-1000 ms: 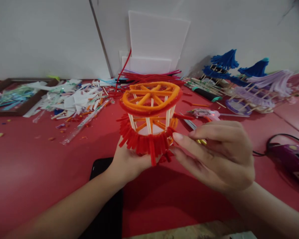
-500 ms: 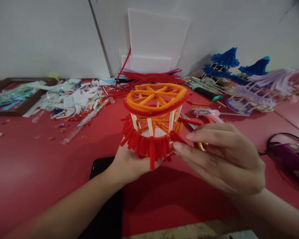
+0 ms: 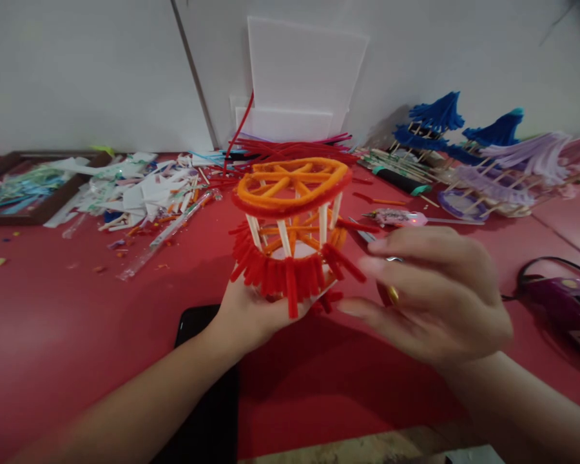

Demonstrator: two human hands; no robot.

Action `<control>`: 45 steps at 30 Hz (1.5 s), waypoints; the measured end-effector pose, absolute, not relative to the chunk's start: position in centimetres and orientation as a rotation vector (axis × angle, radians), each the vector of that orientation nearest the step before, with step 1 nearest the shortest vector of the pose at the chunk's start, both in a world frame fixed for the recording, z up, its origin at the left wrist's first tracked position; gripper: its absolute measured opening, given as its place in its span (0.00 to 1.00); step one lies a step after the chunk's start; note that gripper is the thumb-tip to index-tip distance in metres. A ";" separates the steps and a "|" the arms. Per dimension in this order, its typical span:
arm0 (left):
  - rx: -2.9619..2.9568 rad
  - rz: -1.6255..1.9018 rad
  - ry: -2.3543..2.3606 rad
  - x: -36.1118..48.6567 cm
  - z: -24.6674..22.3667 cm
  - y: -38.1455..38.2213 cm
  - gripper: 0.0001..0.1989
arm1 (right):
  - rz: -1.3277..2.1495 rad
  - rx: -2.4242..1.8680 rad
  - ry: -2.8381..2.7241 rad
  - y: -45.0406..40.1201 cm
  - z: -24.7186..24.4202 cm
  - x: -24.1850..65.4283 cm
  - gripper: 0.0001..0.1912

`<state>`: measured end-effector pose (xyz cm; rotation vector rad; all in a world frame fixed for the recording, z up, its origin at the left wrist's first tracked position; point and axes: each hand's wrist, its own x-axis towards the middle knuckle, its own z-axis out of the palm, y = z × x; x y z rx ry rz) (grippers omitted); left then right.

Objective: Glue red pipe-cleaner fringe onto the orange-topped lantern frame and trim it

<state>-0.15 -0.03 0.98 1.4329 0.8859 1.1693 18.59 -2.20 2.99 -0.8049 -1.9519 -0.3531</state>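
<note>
Red strips [image 3: 271,276] at centre are best kept even — the model [image 3: 283,238] gripped underneath by the left hand [image 3: 254,316], the right hand [image 3: 435,299] spread just beside it.

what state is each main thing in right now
Model: held, lower tier fringed, top unfringed
Left hand: holding it from below
Right hand: open, beside it
Glue gun: lying down, glowing red
Scissors: partly hidden, open or shut unclear
White boards: propped upright
Phone: lying flat
</note>
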 end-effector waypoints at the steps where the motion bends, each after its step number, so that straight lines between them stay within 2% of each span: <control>1: 1.358 1.203 0.931 -0.1 0.8 0.0 0.14 | -0.308 -0.843 -1.887 -1.9 2.7 18.9 0.19; 4: 1.102 1.336 0.991 0.1 0.1 0.3 0.14 | -0.131 -1.157 -1.831 -0.7 1.9 19.9 0.14; 6: 1.044 1.369 0.999 0.1 -0.3 0.5 0.13 | -0.009 -1.327 -2.055 0.2 1.3 20.7 0.11; 9: 1.079 1.352 1.044 0.0 -0.6 0.6 0.12 | 0.109 -1.339 -2.417 1.3 0.1 21.7 0.08; 13: 1.188 1.390 1.044 -0.1 -0.6 0.6 0.12 | 0.177 -1.327 -2.450 2.1 -1.0 22.2 0.09; 17: 1.254 1.443 1.028 0.0 -0.5 0.5 0.11 | 0.129 -1.361 -2.318 1.8 -0.7 21.6 0.08; 20: 1.273 1.465 1.064 0.1 -0.3 0.5 0.12 | 0.022 -1.399 -2.009 0.6 0.2 20.3 0.04; 23: 1.278 1.421 1.091 0.1 -0.1 0.3 0.15 | -0.025 -1.234 -1.721 -1.4 1.3 18.7 0.07; 28: 1.206 1.370 0.904 0.0 -0.4 0.0 0.18 | -0.246 -1.006 -1.896 -3.7 2.7 17.0 0.14; 39: 1.330 1.320 0.812 -0.1 0.0 0.1 0.24 | -0.294 -1.041 -1.920 -3.4 3.2 16.3 0.07; 45: 1.296 1.329 0.809 -0.2 -0.3 -0.1 0.23 | -0.279 -0.977 -1.984 -3.3 2.8 16.6 0.11</control>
